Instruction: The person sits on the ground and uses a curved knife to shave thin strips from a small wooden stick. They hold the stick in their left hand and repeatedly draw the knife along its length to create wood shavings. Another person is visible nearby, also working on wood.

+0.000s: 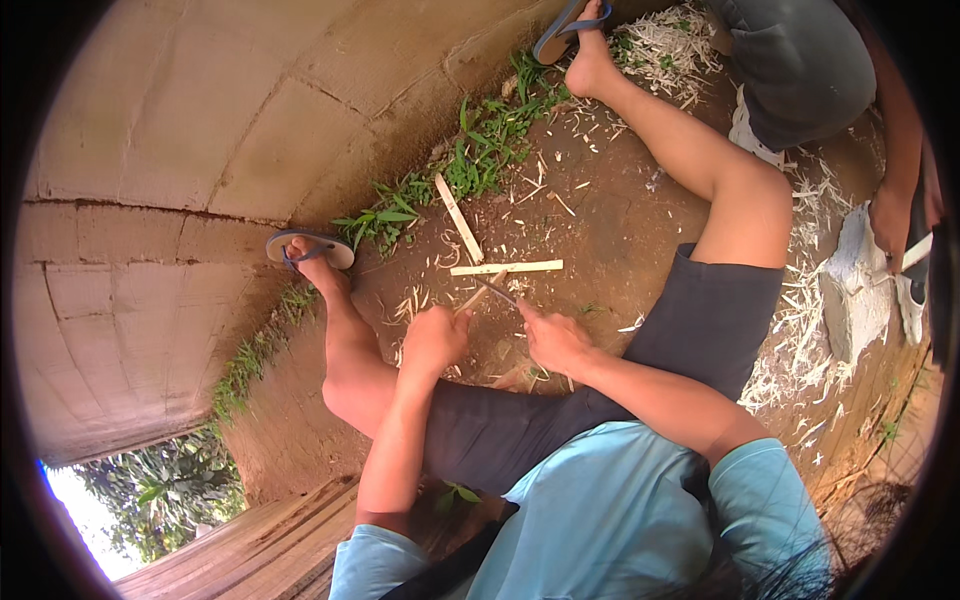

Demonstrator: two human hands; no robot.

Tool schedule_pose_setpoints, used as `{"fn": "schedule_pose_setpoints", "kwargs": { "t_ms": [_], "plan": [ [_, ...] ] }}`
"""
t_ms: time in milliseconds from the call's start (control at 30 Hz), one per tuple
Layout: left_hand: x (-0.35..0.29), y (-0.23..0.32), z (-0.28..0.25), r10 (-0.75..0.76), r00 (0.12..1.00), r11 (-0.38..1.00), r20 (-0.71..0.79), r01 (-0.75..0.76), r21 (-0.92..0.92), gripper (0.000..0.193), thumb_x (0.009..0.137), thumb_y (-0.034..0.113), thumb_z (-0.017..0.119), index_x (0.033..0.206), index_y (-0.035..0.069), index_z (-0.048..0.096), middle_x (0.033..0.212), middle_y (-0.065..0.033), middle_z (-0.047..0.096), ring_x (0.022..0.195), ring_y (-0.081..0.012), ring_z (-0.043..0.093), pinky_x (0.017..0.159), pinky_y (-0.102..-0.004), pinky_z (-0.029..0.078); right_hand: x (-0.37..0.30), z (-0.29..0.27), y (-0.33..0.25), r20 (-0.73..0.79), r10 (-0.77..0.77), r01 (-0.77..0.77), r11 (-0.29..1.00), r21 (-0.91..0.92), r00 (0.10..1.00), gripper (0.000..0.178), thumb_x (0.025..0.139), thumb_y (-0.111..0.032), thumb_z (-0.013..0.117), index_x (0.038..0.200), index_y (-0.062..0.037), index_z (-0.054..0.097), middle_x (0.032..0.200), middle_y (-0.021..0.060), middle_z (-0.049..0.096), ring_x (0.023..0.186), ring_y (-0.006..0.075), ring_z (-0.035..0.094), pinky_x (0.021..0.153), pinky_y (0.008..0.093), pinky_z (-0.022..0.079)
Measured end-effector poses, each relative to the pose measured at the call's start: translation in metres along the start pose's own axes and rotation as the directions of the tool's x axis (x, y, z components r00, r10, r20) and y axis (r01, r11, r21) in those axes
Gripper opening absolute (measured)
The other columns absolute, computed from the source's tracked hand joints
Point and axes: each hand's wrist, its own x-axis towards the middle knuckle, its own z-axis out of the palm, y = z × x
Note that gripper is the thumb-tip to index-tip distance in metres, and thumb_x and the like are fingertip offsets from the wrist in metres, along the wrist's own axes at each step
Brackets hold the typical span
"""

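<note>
A person in a light-blue shirt (600, 510) and dark shorts (490, 425) sits with legs spread over bare earth (640, 190). The left hand (435, 338) has its fingers clamped around a thin wooden stick (484, 291), which slants up and right out of the grip. The right hand (558, 342) has its fingers closed around a thin-bladed knife (497, 290); its dark blade points up and left from those fingers, crossing the stick in view. Whether the two touch cannot be told.

Just beyond both sets of fingertips, a pale wooden strip (535, 267) lies crosswise. Farther from the left fingers, a second strip (457, 215) slants away toward green weeds (490, 150) along a wall (260, 110). Shavings (413, 303) lie scattered near the left fingers. Well to the right of the right fingers, another person's hand (888, 222) is beside a whitish block (855, 285).
</note>
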Motion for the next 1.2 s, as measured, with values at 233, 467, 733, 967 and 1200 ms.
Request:
{"fn": "schedule_pose_setpoints", "kwargs": {
  "t_ms": [233, 467, 733, 967, 1200],
  "plan": [
    [-0.006, 0.002, 0.000, -0.017, 1.000, 0.999, 0.017, 0.017, -0.043, 0.038, 0.089, 0.030, 0.060, 0.076, -0.005, 0.066, 0.076, -0.0294, 0.063, 0.081, -0.0443, 0.064, 0.075, -0.0493, 0.050, -0.002, -0.008, -0.004, 0.050, 0.092, -0.097, 0.989, 0.113, 0.995, 0.051, 0.092, -0.019, 0.047, 0.142, -0.0174, 0.039, 0.096, 0.0265, 0.064, 0.091, 0.0437, 0.063, 0.082, 0.0515, 0.050],
    [-0.004, 0.007, -0.007, -0.030, 0.999, 0.999, 0.015, 0.029, 0.013, 0.032, 0.088, 0.027, 0.063, 0.082, -0.004, 0.066, 0.078, -0.0282, 0.064, 0.082, -0.0440, 0.064, 0.075, -0.0493, 0.050, -0.003, -0.011, -0.008, -0.016, 0.036, -0.033, 0.986, 0.164, 0.999, 0.049, 0.094, -0.023, 0.045, 0.142, -0.0230, 0.040, 0.092, 0.0266, 0.065, 0.089, 0.0449, 0.063, 0.081, 0.0518, 0.050],
    [-0.014, 0.002, 0.009, 0.184, 0.964, 0.950, -0.194, -0.124, 0.286, 0.016, 0.087, 0.018, 0.062, 0.086, 0.003, 0.062, 0.076, -0.0232, 0.064, 0.075, -0.0431, 0.064, 0.068, -0.0521, 0.051, -0.013, -0.015, -0.009, 0.074, 0.092, -0.099, 0.991, 0.092, 0.993, 0.049, 0.094, -0.025, 0.044, 0.142, -0.0266, 0.040, 0.093, 0.0239, 0.066, 0.087, 0.0427, 0.064, 0.079, 0.0511, 0.050],
    [-0.015, 0.008, 0.009, 0.264, 0.954, 0.900, -0.144, -0.190, 0.392, 0.009, 0.085, 0.006, 0.055, 0.087, -0.002, 0.057, 0.081, -0.0212, 0.065, 0.074, -0.0389, 0.067, 0.064, -0.0465, 0.055, -0.012, -0.021, -0.021, 0.059, 0.057, -0.064, 0.990, 0.124, 0.997, 0.050, 0.091, -0.024, 0.045, 0.141, -0.0266, 0.043, 0.090, 0.0229, 0.067, 0.084, 0.0420, 0.064, 0.080, 0.0510, 0.050],
    [-0.019, 0.010, 0.009, 0.283, 0.949, 0.896, -0.139, -0.209, 0.393, 0.008, 0.083, 0.003, 0.055, 0.087, -0.003, 0.057, 0.081, -0.0212, 0.065, 0.074, -0.0387, 0.067, 0.063, -0.0458, 0.055, -0.013, -0.021, -0.013, 0.074, 0.115, -0.124, 0.982, 0.145, 0.991, 0.049, 0.091, -0.024, 0.045, 0.140, -0.0286, 0.045, 0.103, 0.0203, 0.066, 0.095, 0.0393, 0.063, 0.085, 0.0473, 0.050]
  ]
}}
